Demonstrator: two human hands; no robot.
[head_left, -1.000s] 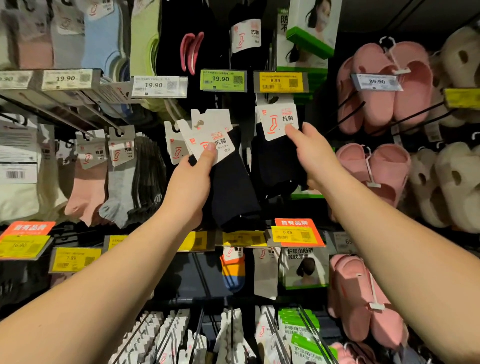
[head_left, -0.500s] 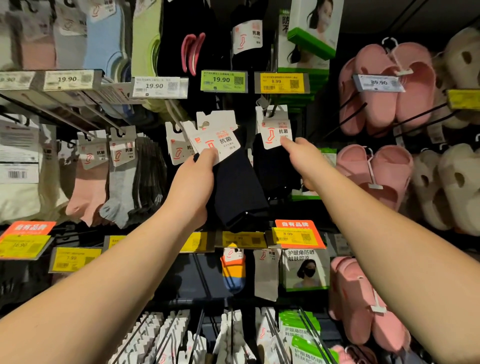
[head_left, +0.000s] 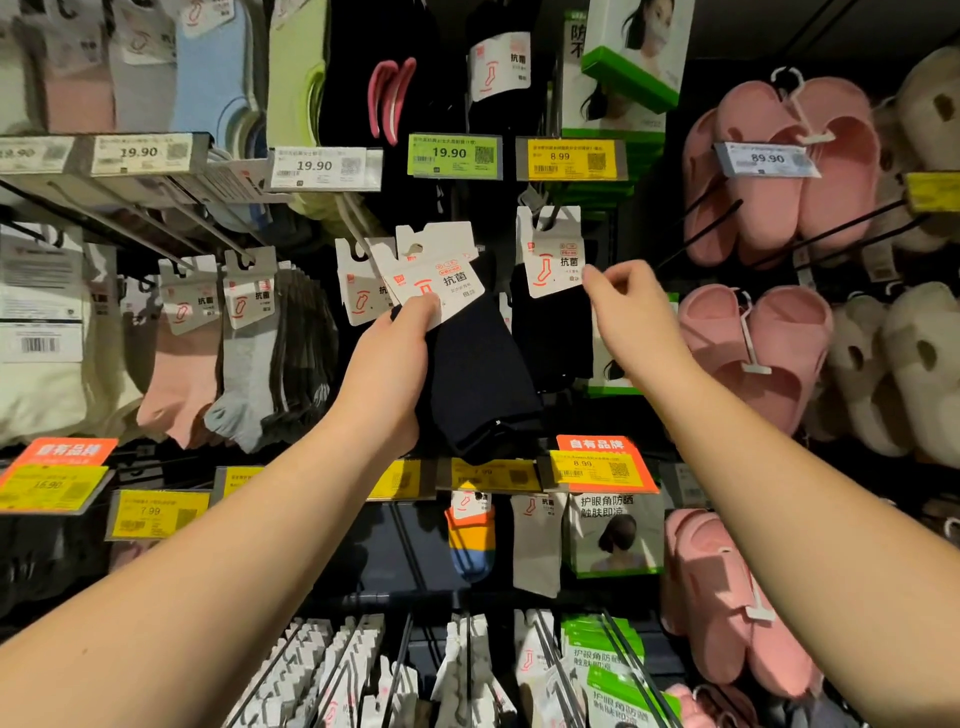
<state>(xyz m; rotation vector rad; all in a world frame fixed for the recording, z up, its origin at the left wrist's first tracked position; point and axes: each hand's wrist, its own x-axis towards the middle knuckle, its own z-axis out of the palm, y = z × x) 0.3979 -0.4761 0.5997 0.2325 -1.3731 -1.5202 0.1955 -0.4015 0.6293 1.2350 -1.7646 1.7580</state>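
Note:
My left hand (head_left: 387, 364) grips a pack of dark navy socks (head_left: 480, 384) by its white card label (head_left: 436, 283), held tilted in front of the rack. To its right, a second dark sock pack (head_left: 550, 332) hangs from a hook by its white card (head_left: 550, 254). My right hand (head_left: 631, 312) is at that card's lower right corner, fingers curled, with thumb and fingertips meeting on the card's edge.
Sock packs in pink, grey and black (head_left: 244, 353) hang at left, pink slippers (head_left: 769, 182) and cream slippers (head_left: 904, 364) at right. Price tags (head_left: 454, 155) line the rails. Long metal hooks (head_left: 561, 670) with more packs stick out at the bottom.
My right hand slid off the side of the hanging pack and curled its fingers at the card's corner. My left hand kept the navy pack almost still.

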